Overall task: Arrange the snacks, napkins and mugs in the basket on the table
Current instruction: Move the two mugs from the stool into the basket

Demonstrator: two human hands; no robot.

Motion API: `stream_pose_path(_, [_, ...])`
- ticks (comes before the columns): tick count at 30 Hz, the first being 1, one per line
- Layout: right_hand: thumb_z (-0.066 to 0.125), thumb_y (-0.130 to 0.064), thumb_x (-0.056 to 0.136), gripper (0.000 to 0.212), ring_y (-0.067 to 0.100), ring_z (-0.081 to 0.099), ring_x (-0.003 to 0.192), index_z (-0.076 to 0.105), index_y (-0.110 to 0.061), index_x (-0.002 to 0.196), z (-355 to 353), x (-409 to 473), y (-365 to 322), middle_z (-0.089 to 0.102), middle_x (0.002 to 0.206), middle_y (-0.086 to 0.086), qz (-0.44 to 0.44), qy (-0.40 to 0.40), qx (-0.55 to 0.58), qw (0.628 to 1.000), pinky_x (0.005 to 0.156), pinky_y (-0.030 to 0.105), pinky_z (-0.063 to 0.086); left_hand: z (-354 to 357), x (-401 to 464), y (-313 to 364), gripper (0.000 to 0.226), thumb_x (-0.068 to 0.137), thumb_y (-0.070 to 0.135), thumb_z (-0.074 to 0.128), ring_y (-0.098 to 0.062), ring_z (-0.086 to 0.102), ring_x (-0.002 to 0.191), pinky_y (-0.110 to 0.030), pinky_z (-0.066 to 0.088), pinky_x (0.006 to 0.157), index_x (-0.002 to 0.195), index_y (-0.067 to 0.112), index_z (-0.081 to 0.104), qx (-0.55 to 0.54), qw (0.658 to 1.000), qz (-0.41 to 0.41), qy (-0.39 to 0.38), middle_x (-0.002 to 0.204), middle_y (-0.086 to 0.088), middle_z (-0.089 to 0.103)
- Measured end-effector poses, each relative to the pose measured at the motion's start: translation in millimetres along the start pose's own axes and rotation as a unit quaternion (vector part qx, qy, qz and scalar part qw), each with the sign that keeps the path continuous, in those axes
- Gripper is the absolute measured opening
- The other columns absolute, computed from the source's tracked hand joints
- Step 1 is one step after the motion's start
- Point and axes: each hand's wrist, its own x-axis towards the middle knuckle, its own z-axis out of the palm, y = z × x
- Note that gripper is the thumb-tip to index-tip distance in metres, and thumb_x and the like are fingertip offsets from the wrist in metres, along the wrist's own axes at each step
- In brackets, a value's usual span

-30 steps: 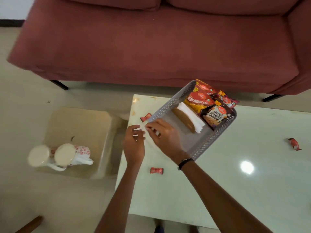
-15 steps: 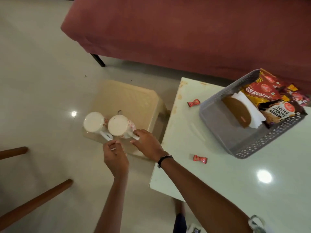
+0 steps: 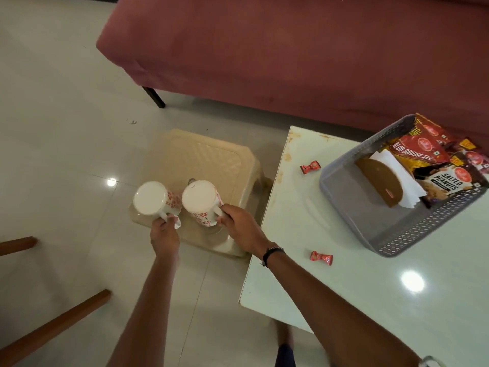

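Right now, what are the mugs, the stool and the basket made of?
The mugs look like glazed ceramic: glossy white with red flower prints. The stool seems to be moulded beige plastic with a patterned top. The basket looks like grey plastic, its walls full of small holes.

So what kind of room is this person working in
Most likely a home living room. A red sofa stands on a pale tiled floor, with a low table in front of it holding a basket of snack packets, and two mugs sit on a plastic stool beside it.
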Motion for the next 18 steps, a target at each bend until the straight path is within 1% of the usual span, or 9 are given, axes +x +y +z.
stream_pose_path(1, [0.049, -0.014, 0.097, 0.014, 0.006, 0.040, 0.062, 0.054, -0.005, 0.087, -5.1, -3.7, 0.2, 0.050, 0.073, -0.002, -0.002, 0.007, 0.004, 1.000, 0.057, 0.013, 0.034, -0.3, 4.1, -2.8, 0.017, 0.088, 0.016, 0.053, -0.024, 0.052, 0.104, -0.032, 0.037, 0.089, 0.072, 0.016, 0.058, -0.002, 1.000, 0.002, -0.007, 0.101, -0.003, 0.056])
stream_pose_path(3, [0.049, -0.014, 0.097, 0.014, 0.003, 0.042, 0.060, 0.056, -0.004, 0.092, -16.1, -10.6, 2.1, 0.049, 0.071, -0.006, -0.010, 0.022, 0.001, 1.000, 0.054, 0.009, 0.034, -0.6, 8.4, -7.9, 0.027, 0.087, 0.018, 0.053, -0.029, 0.056, 0.107, -0.037, 0.043, 0.093, 0.061, 0.021, 0.056, -0.015, 1.000, 0.004, -0.004, 0.094, -0.003, 0.060])
stream_pose_path(5, [0.049, -0.014, 0.097, 0.016, 0.004, 0.047, 0.066, 0.059, -0.004, 0.102, -27.7, -16.2, 5.5, 0.055, 0.081, -0.005, -0.017, 0.036, 0.005, 0.999, 0.058, 0.006, 0.037, -0.9, 3.7, -6.5, 0.029, 0.088, 0.018, 0.055, -0.025, 0.058, 0.105, -0.045, 0.046, 0.101, 0.060, 0.023, 0.059, -0.030, 0.999, 0.015, -0.009, 0.084, 0.003, 0.064])
stream_pose_path(8, [0.049, -0.015, 0.097, 0.018, 0.011, 0.055, 0.081, 0.059, -0.006, 0.109, -45.6, -27.3, 9.8, 0.061, 0.094, -0.003, -0.018, 0.055, 0.010, 0.998, 0.065, 0.003, 0.040, 8.0, -15.2, 0.6, 0.027, 0.090, 0.016, 0.056, -0.019, 0.058, 0.096, -0.048, 0.047, 0.097, 0.064, 0.023, 0.062, -0.057, 0.996, 0.049, -0.051, 0.077, 0.009, 0.066])
stream_pose_path(11, [0.049, -0.012, 0.097, 0.014, 0.016, 0.060, 0.084, 0.059, -0.006, 0.104, -68.7, -46.8, 13.7, 0.063, 0.094, 0.000, -0.020, 0.087, 0.020, 0.996, 0.069, 0.010, 0.044, 31.0, -46.0, 9.9, 0.025, 0.092, 0.013, 0.054, -0.019, 0.055, 0.087, -0.041, 0.043, 0.089, 0.069, 0.020, 0.062, -0.098, 0.985, 0.061, -0.125, 0.064, 0.012, 0.067])
stream_pose_path(13, [0.048, -0.013, 0.098, 0.014, 0.014, 0.058, 0.080, 0.058, -0.004, 0.098, -88.9, -65.1, 17.1, 0.065, 0.092, 0.005, -0.028, 0.122, 0.012, 0.992, 0.068, 0.010, 0.044, 52.2, -70.8, 16.4, 0.028, 0.092, 0.017, 0.055, -0.021, 0.053, 0.084, -0.041, 0.041, 0.087, 0.067, 0.026, 0.065, -0.098, 0.978, 0.079, -0.168, 0.066, 0.009, 0.066])
stream_pose_path(15, [0.047, -0.014, 0.098, 0.015, 0.015, 0.061, 0.080, 0.059, -0.006, 0.097, -112.7, -85.1, 24.7, 0.067, 0.091, 0.006, -0.024, 0.159, 0.004, 0.987, 0.069, 0.013, 0.046, 76.4, -98.8, 24.7, 0.022, 0.087, 0.028, 0.059, -0.023, 0.053, 0.084, -0.042, 0.042, 0.085, 0.067, 0.029, 0.066, -0.095, 0.969, 0.101, -0.204, 0.072, 0.001, 0.064])
stream_pose_path(16, [0.047, -0.014, 0.098, 0.015, 0.017, 0.062, 0.081, 0.060, -0.008, 0.097, -125.7, -96.0, 29.2, 0.068, 0.089, 0.006, -0.021, 0.179, 0.000, 0.984, 0.070, 0.017, 0.048, 89.3, -113.8, 29.0, 0.017, 0.083, 0.034, 0.061, -0.022, 0.053, 0.082, -0.042, 0.043, 0.083, 0.068, 0.028, 0.066, -0.091, 0.966, 0.112, -0.215, 0.073, -0.001, 0.064])
stream_pose_path(18, [0.046, -0.011, 0.097, 0.015, 0.020, 0.065, 0.084, 0.061, -0.009, 0.097, -153.5, -119.0, 38.1, 0.068, 0.088, 0.004, -0.021, 0.220, 0.000, 0.975, 0.074, 0.028, 0.052, 116.5, -142.0, 36.0, 0.017, 0.077, 0.041, 0.061, -0.020, 0.052, 0.077, -0.038, 0.041, 0.078, 0.068, 0.026, 0.064, -0.089, 0.958, 0.128, -0.243, 0.070, 0.004, 0.065])
